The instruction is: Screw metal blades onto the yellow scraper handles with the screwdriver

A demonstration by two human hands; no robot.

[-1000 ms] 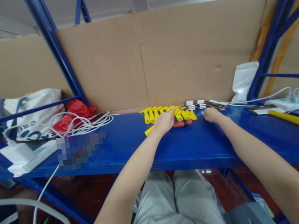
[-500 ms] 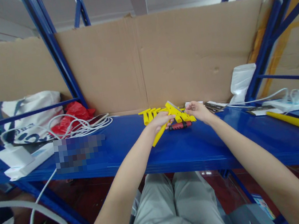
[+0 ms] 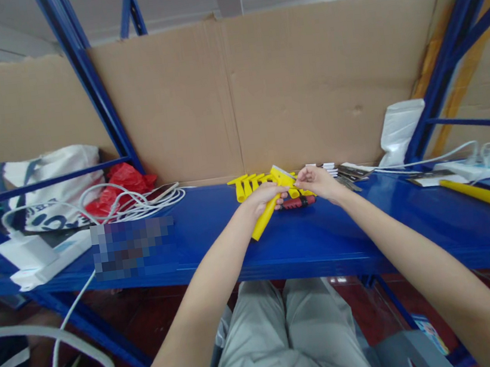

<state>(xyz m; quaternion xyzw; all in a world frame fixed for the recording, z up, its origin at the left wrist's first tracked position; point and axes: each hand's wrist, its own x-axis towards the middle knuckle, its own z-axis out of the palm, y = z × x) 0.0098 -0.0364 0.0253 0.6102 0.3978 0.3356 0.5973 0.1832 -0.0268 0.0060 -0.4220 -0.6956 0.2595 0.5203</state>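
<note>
The left hand point(image 3: 265, 197) is clamped around a tilted yellow tool point(image 3: 265, 219), just left of the red-and-black tool point(image 3: 295, 203) on the blue table point(image 3: 208, 227); behind that landmark, the right hand point(image 3: 317, 182) bunches its fingertips at the yellow tool's head (whether they grip anything, I cannot tell).

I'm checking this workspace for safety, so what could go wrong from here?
The right hand has its fingers close to the pale edge of the yellow tool; if that edge is sharp, which I cannot tell, they might get nicked.
The left hand holds the handle, so the tool might twist if its grip loosens.
A red tool lies near both hands and might get knocked.
</note>
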